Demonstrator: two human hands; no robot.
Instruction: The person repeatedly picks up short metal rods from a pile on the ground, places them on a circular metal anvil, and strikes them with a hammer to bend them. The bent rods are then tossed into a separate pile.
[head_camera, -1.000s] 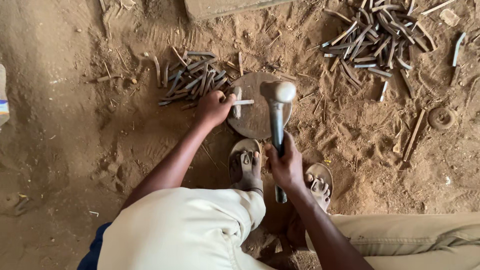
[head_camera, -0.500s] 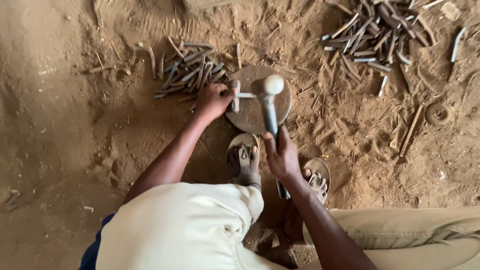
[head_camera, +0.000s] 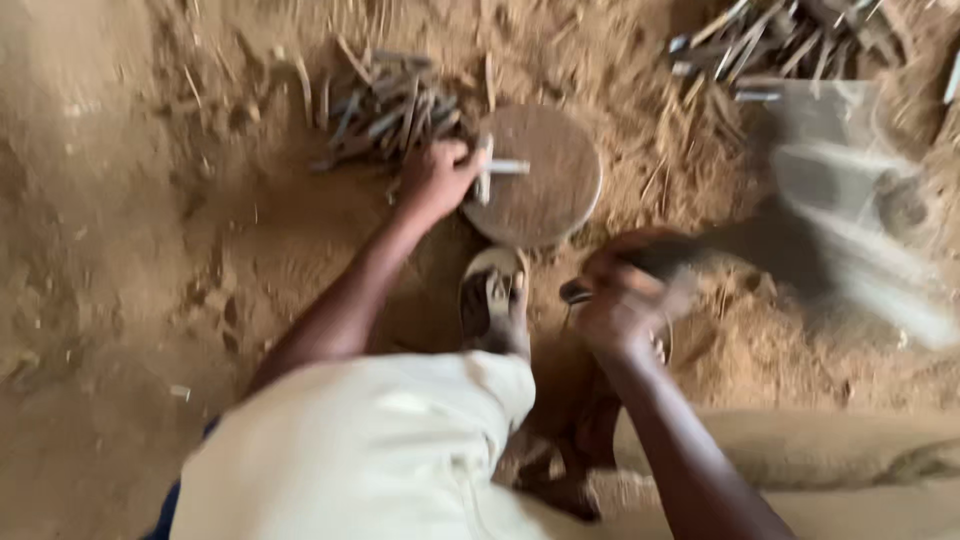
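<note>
My left hand (head_camera: 435, 180) pinches a bent metal nail (head_camera: 497, 167) flat against the left side of a round metal anvil plate (head_camera: 545, 185) set in the sandy ground. My right hand (head_camera: 618, 300) grips the handle of a hammer (head_camera: 830, 235), which is swung out to the right and badly blurred; its head is a grey smear. The hammer is well clear of the plate. My sandalled left foot (head_camera: 492, 300) rests just below the plate, between my two arms.
A pile of several dark nails (head_camera: 390, 105) lies on the ground left of the plate. A second, larger heap of nails (head_camera: 790, 45) sits at the top right. Loose sticks and scraps litter the sand. My pale trousers (head_camera: 360, 450) fill the bottom.
The hammer has swung from over the plate out to the right and upward, now blurred. My left hand still holds the nail on the plate. The camera has moved closer.
</note>
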